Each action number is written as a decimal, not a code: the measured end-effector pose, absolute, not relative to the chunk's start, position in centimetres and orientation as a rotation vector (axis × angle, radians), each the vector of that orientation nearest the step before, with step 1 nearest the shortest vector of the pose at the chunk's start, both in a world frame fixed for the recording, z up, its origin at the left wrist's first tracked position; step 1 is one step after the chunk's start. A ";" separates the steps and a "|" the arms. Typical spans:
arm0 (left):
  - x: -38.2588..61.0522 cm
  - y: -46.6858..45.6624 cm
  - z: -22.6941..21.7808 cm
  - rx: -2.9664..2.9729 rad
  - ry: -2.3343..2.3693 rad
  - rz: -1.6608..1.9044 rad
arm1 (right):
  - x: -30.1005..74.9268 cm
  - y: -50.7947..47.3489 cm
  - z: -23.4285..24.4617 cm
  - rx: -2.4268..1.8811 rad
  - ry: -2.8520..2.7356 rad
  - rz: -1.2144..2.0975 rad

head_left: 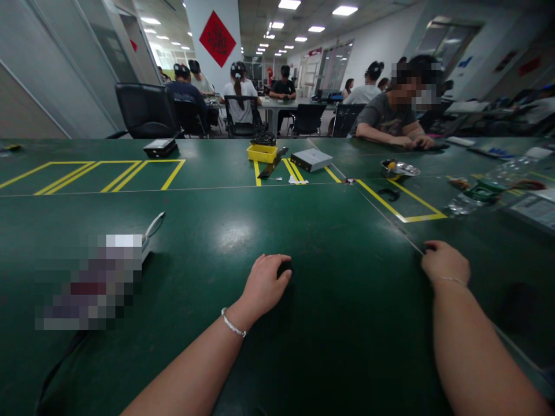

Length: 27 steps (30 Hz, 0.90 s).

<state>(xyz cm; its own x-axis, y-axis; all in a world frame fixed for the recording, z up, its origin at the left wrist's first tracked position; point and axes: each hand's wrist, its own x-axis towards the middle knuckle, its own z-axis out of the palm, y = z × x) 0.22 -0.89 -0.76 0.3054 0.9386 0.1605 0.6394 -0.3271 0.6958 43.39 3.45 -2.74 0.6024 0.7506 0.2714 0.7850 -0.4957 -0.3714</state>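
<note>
My left hand [265, 283] rests on the green table [329, 323] near its middle. Its fingers are curled over a small dark thing [285, 267] that I cannot make out. A thin bracelet circles that wrist. My right hand [445, 263] lies to the right, at the seam between two tabletops. Its fingers are bent down against the surface, and whatever is under them is hidden. Neither hand touches the other.
A blurred-out item with a white cable [152, 226] lies at the left. Farther back are a yellow tray [261, 153], a grey box [311, 159], a black box [160, 148] and a metal bowl [399, 169]. A seated person [392, 118] works across the table. Yellow tape marks out rectangles.
</note>
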 end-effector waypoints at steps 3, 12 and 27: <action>0.3 -0.9 -0.8 2.069 1.398 0.774 | 42.1 3.4 -2.0 -2.362 -1.277 -0.108; 0.3 -0.9 -1.0 1.910 1.394 0.761 | 26.0 3.3 0.2 -1.469 -2.041 -0.192; 0.3 -0.7 -0.5 1.428 1.217 0.969 | 22.9 3.2 0.8 -1.271 -2.272 -0.261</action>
